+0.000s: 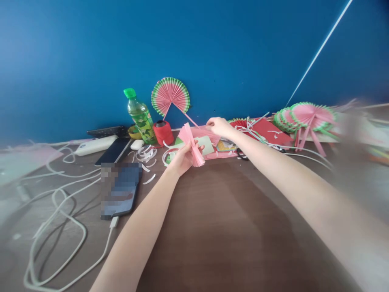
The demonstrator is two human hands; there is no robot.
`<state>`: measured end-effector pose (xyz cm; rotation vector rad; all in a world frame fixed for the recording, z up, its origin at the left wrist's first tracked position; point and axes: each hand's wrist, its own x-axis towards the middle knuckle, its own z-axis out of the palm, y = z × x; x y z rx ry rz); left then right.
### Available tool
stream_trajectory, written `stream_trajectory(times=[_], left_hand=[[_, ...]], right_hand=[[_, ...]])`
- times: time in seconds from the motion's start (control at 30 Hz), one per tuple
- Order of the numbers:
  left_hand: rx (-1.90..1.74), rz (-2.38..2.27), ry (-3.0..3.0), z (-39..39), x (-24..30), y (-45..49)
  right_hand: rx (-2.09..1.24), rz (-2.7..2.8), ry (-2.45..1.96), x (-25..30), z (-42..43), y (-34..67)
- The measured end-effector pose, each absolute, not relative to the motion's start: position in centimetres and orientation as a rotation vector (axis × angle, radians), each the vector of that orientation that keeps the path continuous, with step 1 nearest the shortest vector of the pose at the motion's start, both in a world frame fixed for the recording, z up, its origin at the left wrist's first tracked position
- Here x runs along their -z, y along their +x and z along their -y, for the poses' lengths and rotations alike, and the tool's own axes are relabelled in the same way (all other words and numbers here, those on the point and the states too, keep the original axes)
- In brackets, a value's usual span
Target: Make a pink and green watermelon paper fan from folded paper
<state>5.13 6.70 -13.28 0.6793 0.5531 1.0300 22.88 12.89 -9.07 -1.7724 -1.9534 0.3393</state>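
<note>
A pink pleated paper strip, gathered at its middle and flaring at both ends, is gripped between the fingers and thumb of my left hand. Just beyond and to the right, my right hand has its fingers drawn together above pink folded paper. Whether anything is between those fingertips is hidden. Behind both hands, a finished-looking pink and green paper fan leans against the blue wall. A pale green card lies near my left hand.
Left of my hands stand a red thread spool and a green-capped bottle. A phone with a looping white cable lies at left. Several fans and a red sheet sit at right. Paper scraps are scattered nearby.
</note>
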Motion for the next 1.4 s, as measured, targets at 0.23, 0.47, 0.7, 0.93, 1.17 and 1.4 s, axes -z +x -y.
stream_trajectory(times=[0.23,0.47,0.7,0.93,1.17,1.4], left_hand=[[-1.018,-0.509,0.671,-6.8,13.6,5.2],[-1.047,-0.494,0.673,-7.1,14.0,5.4],[-1.083,-0.489,0.674,-6.7,13.6,5.6],[-1.065,-0.494,0.655,-6.7,13.6,5.5],[-1.072,-0.538,0.671,-6.7,13.8,5.4],[-1.126,-0.518,0.705,-6.7,13.9,5.5]], right_hand=[[-0.305,1.920,-1.957,11.4,-14.7,21.2],[-0.181,1.852,-1.811,10.7,-13.7,24.2],[-0.315,1.977,-1.803,12.5,-13.7,23.9],[-0.100,1.941,-1.743,10.1,-12.5,24.7],[0.058,1.546,-1.466,8.0,-9.0,25.4],[-0.555,1.554,-1.284,10.4,-5.7,23.0]])
